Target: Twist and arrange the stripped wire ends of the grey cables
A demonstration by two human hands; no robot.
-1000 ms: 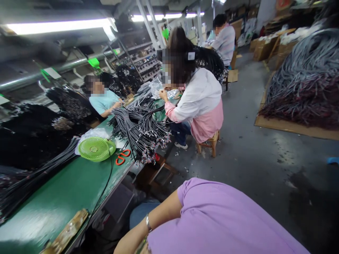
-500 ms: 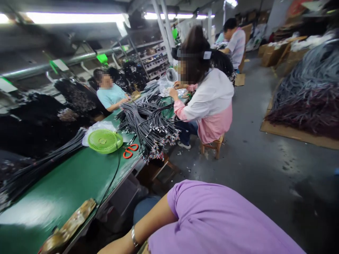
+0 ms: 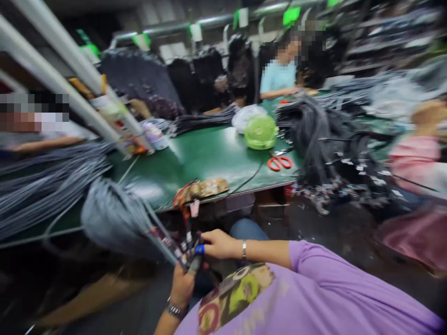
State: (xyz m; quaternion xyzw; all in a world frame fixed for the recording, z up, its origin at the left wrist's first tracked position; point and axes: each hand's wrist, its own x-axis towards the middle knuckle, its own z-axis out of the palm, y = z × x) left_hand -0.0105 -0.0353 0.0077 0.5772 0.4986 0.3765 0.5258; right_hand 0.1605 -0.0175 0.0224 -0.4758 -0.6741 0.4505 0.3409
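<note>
No text readable from where I stand. Purple shirt (image 3: pixel 324 279): printed picture on front, pale letter-like strokes near it, smeared, can't make out. White cards (image 3: pixel 196 32) along overhead pipe (image 3: pixel 216 21): too blurred. Green tags (image 3: pixel 291 16) up there: same. Purple-and-white container (image 3: pixel 153 132) by green table (image 3: pixel 206 144): surface markings blurred. Small white tabs (image 3: pixel 347 161) on dark cable bundle (image 3: pixel 314 135): too small. Held wires (image 3: pixel 164 239): pale bands, too blurred to read.

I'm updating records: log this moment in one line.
left hand: holding grey cables | right hand: at cable ends | scissors: on table
</note>
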